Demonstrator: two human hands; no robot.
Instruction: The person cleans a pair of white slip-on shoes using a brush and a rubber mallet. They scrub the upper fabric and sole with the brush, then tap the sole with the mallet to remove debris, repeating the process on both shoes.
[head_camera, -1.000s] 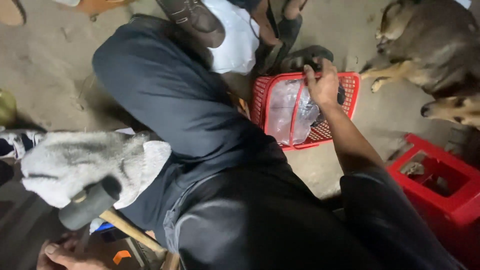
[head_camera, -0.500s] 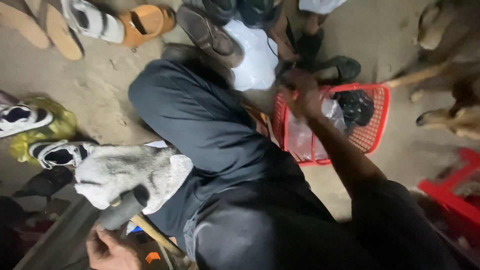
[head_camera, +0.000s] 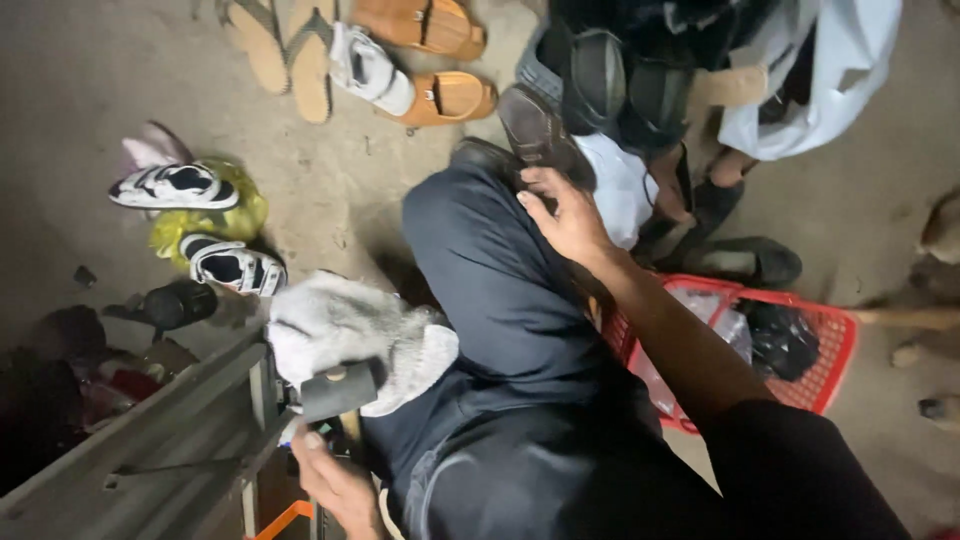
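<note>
A dusty concrete floor (head_camera: 380, 190) carries tan sandals (head_camera: 440, 60) at twelve o'clock, black-and-white sneakers (head_camera: 175, 187) at nine o'clock, and a red mesh basket (head_camera: 835, 365) at four o'clock.

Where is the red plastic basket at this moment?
In the head view the red plastic basket sits on the ground at right, beside the raised knee, below the outstretched right hand and forearm.
</note>
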